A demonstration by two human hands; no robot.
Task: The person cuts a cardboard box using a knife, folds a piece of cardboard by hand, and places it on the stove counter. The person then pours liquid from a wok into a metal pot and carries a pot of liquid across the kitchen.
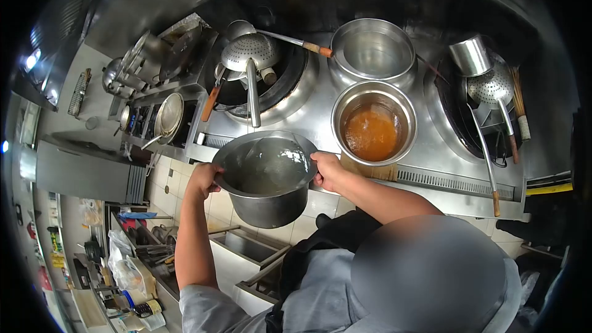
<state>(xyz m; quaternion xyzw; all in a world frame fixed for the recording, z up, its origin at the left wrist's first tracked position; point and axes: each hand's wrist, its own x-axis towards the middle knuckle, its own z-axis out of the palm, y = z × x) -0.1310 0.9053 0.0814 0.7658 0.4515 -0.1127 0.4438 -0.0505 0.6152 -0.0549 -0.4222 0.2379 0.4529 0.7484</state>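
A large deep metal pot (269,208) hangs off the front edge of the stove, with clear liquid inside. Gripping its left rim is my left hand (205,180), fingers closed around the edge. On the opposite side, my right hand (325,170) is closed on the rim too. Just right of that hand, a steel pot (407,124) of orange-brown liquid stands on the counter. Behind it is another steel pot (410,55) holding clear liquid. A perforated strainer (250,52) with a long handle rests over the left wok burner, its handle pointing toward the held pot.
At the right wok (447,95) lie a second perforated strainer (490,86), a metal dipper (470,55), a ladle and a bamboo brush (520,98). Side burners with pans and a mesh sieve (171,114) are on the left. An open steel drawer (246,243) sits below the held pot.
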